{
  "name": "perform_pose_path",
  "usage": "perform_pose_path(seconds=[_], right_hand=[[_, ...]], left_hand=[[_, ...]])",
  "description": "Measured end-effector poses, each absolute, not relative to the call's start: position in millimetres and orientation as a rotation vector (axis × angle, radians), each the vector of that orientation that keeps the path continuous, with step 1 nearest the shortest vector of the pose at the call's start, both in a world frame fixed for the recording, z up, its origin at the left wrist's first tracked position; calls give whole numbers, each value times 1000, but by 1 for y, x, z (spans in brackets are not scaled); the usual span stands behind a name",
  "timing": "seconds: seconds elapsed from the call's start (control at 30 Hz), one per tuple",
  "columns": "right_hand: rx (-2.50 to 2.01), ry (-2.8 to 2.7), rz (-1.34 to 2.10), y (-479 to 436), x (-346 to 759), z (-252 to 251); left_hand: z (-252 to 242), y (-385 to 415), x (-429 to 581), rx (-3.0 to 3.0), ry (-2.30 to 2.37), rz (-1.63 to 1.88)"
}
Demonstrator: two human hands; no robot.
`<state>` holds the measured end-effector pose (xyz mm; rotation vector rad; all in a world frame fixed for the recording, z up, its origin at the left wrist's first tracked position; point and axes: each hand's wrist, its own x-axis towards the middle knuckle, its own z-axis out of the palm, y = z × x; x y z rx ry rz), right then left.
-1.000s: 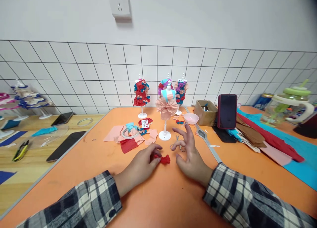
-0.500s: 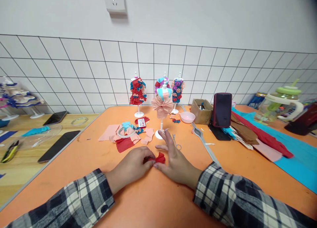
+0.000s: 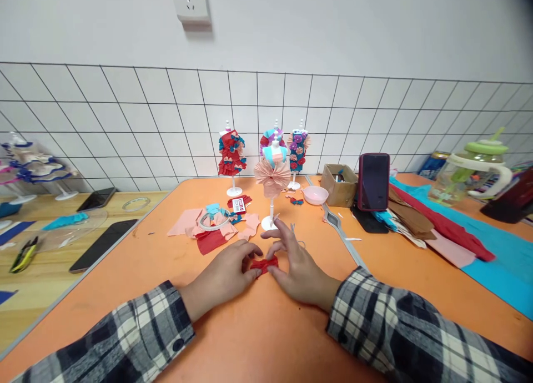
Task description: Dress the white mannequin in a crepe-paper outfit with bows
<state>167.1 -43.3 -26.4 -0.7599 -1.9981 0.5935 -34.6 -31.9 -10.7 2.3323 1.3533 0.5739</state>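
A small gathered piece of red crepe paper (image 3: 265,265) is between my two hands, low over the orange table (image 3: 266,338). My left hand (image 3: 228,272) pinches its left end between thumb and fingers. At its right end, the thumb and index finger of my right hand (image 3: 297,266) close on it, the other fingers raised. Just beyond stands a small mannequin (image 3: 272,175) on a white stand, with a pleated peach paper fan at its waist. Scissors (image 3: 300,242) lie partly hidden behind my right hand.
Paper scraps and a tape roll (image 3: 214,219) lie left of the mannequin; dressed mannequins (image 3: 232,155) stand behind. To the right are a pink bowl (image 3: 315,195), a cardboard box (image 3: 339,184), an upright phone (image 3: 373,182), coloured paper sheets (image 3: 441,222) and a jug (image 3: 470,175).
The red paper, earlier bunched by my left fingers, is now spread sideways between both hands. My right fingers have come down onto its right end.
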Motion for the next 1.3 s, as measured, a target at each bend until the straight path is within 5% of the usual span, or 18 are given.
perform_pose_path(seconds=[1.3], right_hand=[[-890,-2095,553,-41,177,-19]], left_hand=[[5,-39,-38,2631,1273,401]])
